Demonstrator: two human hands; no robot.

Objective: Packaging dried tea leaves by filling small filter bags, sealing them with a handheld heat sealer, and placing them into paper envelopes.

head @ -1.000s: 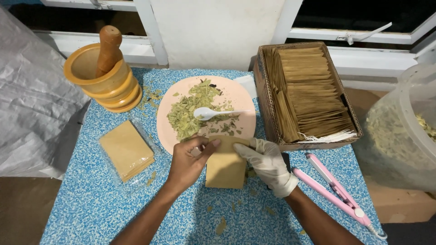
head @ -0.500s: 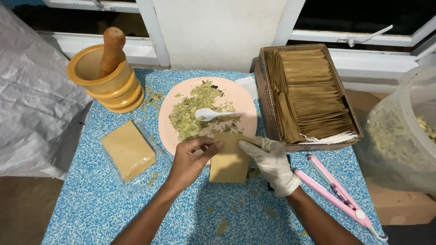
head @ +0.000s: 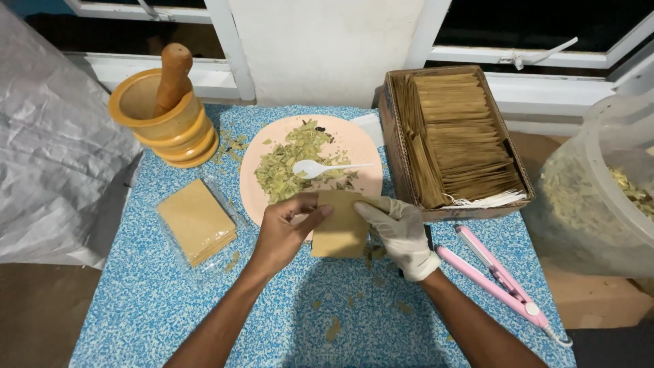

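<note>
Item: small tan paper pouch (head: 338, 225), held upright just above the blue speckled table (head: 136, 313), at the near edge of the pink plate (head: 364, 174). Both hands are clamped on it: the bare left hand (head: 283, 235) pinches the left upper edge between thumb and fingers, and the gloved right hand (head: 402, 235) pinches the right upper corner. Whether the mouth is spread open cannot be told from here.

Surroundings: crushed dried leaves (head: 289, 160) heaped on the plate, a white plastic spoon (head: 320, 167) lying across them; a stack of flat pouches in clear wrap (head: 196, 221) to the left; a wooden mortar with its pestle (head: 167, 112) at the far left; a cardboard box of upright pouches with strings (head: 453, 136) on the right; a pink flat-iron sealer (head: 501, 279) near the right forearm; a clear tub of leaves (head: 599, 184) off the table edge.

Risks, as judged:
- The pouch is thin paper; uneven pulling by the two hands may tear the top edge.
- Tilting it may scatter leaf; loose flakes already lie on the table.
- The right forearm is close to the sealer and may knock it off.
- The spoon handle overhangs the leaves; a brush from either hand may flip it.
</note>
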